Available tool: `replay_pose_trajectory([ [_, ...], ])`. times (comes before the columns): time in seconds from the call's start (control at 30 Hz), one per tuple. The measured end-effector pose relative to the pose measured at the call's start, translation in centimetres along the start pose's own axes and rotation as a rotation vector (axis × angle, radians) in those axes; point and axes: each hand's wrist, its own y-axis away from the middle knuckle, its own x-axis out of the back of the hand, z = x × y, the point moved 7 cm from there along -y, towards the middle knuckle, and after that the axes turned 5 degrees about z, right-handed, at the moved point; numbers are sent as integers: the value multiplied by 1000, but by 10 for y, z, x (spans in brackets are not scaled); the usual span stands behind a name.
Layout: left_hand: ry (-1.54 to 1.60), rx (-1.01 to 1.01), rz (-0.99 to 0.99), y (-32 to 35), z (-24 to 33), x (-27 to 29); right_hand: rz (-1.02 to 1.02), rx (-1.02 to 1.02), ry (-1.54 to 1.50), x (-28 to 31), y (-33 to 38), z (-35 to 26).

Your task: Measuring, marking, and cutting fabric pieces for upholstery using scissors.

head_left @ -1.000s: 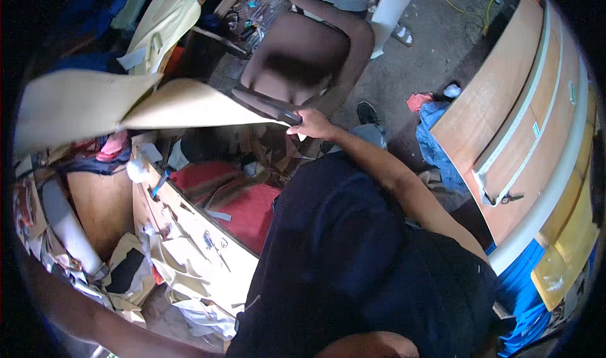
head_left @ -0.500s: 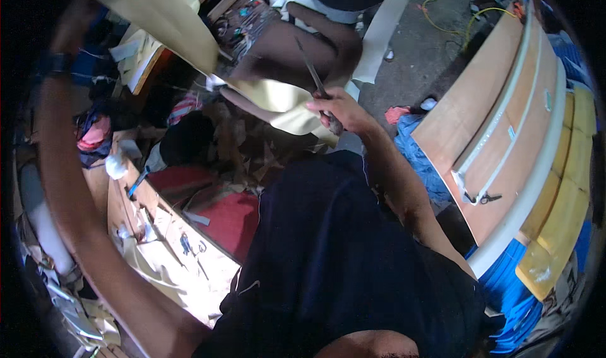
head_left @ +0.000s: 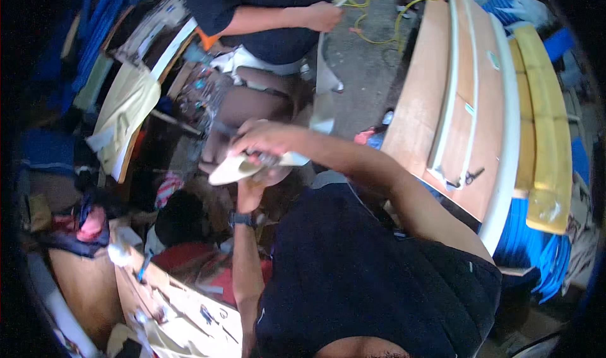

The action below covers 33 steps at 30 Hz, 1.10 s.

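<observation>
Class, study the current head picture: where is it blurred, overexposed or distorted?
Head view: the hands and cream piece look smeared; head view: the pale board at lower left is nearly washed out; head view: the wooden panel at right seems bowed, and the corners are dark.

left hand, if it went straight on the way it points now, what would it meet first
The left hand would likely meet the cream sheet first, then the right hand just beyond; blur makes the depth hard to judge.
</observation>
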Motion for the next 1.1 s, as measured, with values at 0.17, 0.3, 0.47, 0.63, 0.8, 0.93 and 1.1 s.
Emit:
replay_pose_trajectory([
  [0.17,320,-66,601,-2,-4,21,121,56,423,-15,-3,5],
  [0.3,273,197,727,28,-4,52,332,397,580,9,14,21],
  [0.47,297,22,639,20,47,18,461,337,452,44,71,48],
  [0.63,402,8,501,-4,103,-37,511,275,228,56,90,36],
  [0.8,223,257,196,-20,80,-51,651,307,198,82,111,7],
  [0.93,-393,243,-240,-19,90,-58,656,341,292,111,131,-16],
  [1.1,-297,-286,6,-78,179,-91,592,231,467,110,150,-44],
])
